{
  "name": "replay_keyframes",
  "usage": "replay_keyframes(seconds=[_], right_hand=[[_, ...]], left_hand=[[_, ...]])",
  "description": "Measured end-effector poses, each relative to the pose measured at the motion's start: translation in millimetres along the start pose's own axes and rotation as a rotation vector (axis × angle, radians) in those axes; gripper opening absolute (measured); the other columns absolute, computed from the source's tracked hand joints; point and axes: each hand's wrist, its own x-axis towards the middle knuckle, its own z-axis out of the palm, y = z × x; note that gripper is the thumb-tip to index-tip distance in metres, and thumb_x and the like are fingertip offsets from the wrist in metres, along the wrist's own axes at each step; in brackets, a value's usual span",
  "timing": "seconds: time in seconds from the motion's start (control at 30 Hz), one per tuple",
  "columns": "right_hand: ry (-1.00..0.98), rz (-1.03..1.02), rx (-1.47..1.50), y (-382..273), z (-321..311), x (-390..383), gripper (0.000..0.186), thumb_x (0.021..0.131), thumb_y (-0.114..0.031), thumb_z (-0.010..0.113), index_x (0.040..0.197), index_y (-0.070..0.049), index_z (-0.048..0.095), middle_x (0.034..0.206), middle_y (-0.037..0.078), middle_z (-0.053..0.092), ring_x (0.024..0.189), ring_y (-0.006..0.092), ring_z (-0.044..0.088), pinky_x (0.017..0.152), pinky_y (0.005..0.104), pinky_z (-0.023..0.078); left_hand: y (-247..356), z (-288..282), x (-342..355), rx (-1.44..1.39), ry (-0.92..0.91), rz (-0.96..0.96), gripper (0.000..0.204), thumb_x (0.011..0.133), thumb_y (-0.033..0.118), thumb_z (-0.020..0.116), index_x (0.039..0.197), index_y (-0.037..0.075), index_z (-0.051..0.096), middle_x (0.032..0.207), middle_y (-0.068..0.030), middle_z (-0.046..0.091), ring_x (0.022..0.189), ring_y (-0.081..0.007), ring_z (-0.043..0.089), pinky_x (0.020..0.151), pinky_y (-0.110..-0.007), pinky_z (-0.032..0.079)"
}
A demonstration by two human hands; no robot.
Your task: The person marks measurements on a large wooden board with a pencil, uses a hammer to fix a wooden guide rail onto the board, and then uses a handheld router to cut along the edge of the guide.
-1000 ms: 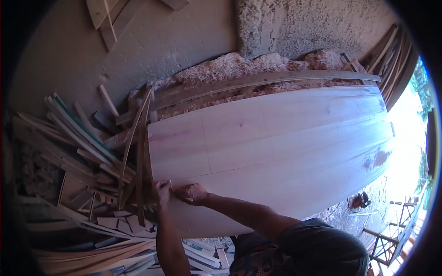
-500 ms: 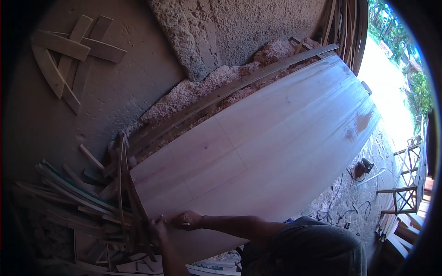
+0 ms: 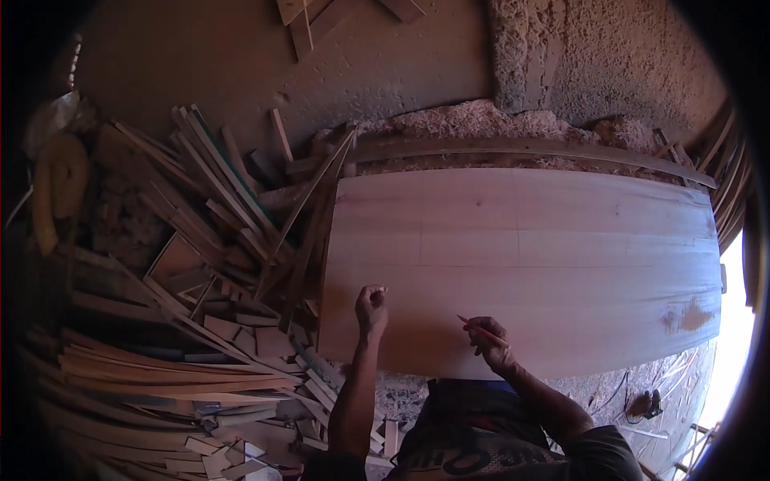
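Pencil lines already cross the broad pale wooden board (image 3: 521,264). Right hand (image 3: 491,341) pinches a thin reddish pencil (image 3: 481,330) near its front edge; left hand (image 3: 371,307) rests loosely curled, empty, on it. Unpinned, the board could shift and skew a line. No packages or signs visible among the heaped wood offcuts (image 3: 200,264).

The board (image 3: 521,264) is pale pinkish wood with faint straight pencil lines crossing it and a darker brown blotch near its right end. The pencil (image 3: 481,329) in the right hand (image 3: 491,341) is reddish. The scrap strips (image 3: 208,264) heaped at the left are tan and brown. Sawdust (image 3: 473,120) behind the board is light beige against a dull brown wall (image 3: 224,56).
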Motion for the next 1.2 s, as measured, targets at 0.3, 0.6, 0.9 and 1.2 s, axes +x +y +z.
replay_keyframes(seconds=[0.3, 0.6, 0.9, 1.2], right_hand=[[-0.236, 0.179, -0.223, -42.0, 9.6, -14.8, 0.048, 0.103, -0.048, 0.052, 0.091, -0.002, 0.06, 0.064, 0.004, 0.054, 0.056, 0.0094, 0.054, 0.049, 0.0269, 0.046], [-0.697, -0.091, -0.677, -52.3, 49.3, -28.7, 0.041, 0.104, -0.035, 0.05, 0.092, 0.002, 0.06, 0.072, 0.011, 0.061, 0.065, 0.0166, 0.061, 0.06, 0.0364, 0.047], [-0.677, 0.111, -0.469, -107.2, 45.5, -48.4, 0.037, 0.104, -0.031, 0.055, 0.098, 0.004, 0.065, 0.071, 0.009, 0.063, 0.067, 0.0166, 0.06, 0.066, 0.0362, 0.047], [-0.645, -0.415, -0.413, -72.5, -31.8, -38.6, 0.041, 0.105, -0.031, 0.05, 0.091, 0.007, 0.061, 0.083, 0.021, 0.065, 0.075, 0.0281, 0.06, 0.074, 0.042, 0.047]], left_hand=[[83.6, 2.3, -156.2, -1.044, -0.091, -0.523, 0.011, 0.091, 0.005, 0.059, 0.101, 0.008, 0.055, 0.086, -0.004, 0.062, 0.073, -0.0116, 0.06, 0.062, -0.028, 0.048], [115.4, -21.5, -169.5, -0.984, -0.253, -0.403, 0.019, 0.1, 0.022, 0.065, 0.101, 0.003, 0.068, 0.078, 0.002, 0.057, 0.063, -0.0054, 0.046, 0.058, -0.023, 0.039], [145.5, 1.5, -180.5, -0.95, -0.158, -0.348, 0.015, 0.098, 0.007, 0.06, 0.083, 0.004, 0.062, 0.076, 0.0, 0.057, 0.063, -0.007, 0.049, 0.054, -0.022, 0.038], [186.6, 63.3, -194.3, -0.848, -0.184, -0.274, 0.018, 0.098, 0.019, 0.06, 0.084, 0.008, 0.059, 0.072, 0.0022, 0.051, 0.061, -0.0066, 0.045, 0.055, -0.024, 0.035]])
